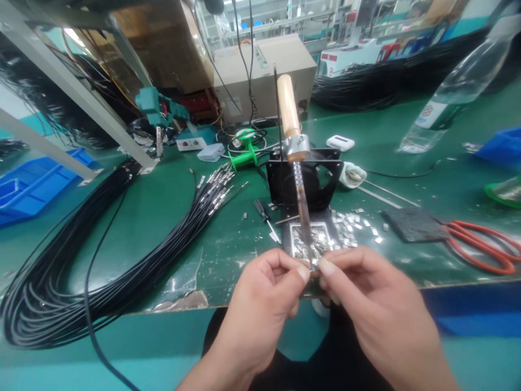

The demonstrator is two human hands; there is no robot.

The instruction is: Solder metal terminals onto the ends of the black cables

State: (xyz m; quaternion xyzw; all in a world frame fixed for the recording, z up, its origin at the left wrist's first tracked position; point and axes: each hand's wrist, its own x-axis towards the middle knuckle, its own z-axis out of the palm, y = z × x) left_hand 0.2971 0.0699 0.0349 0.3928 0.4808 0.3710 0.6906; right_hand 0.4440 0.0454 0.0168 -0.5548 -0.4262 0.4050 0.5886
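Observation:
A soldering iron [290, 108] with a wooden handle is fixed upright in front of me, its tip pointing down between my fingertips. My left hand [266, 301] is closed in a pinch just left of the tip. On the other side, my right hand [376, 298] pinches with thumb and forefinger. Whatever each hand holds is small and mostly hidden by the fingers, so I cannot tell its kind. Behind the fingertips, a small tray [292, 231] holds many little metal pieces. More small silvery pieces [348, 225] lie scattered to its right.
A black fan frame [280, 187] stands behind the iron. Left lies a bundle of black cables [163, 255]; a screwdriver [265, 217] and green spool [244, 157] are nearby. Right are orange-handled scissors [480, 250], a dark pad [415, 224] and a plastic bottle [456, 92].

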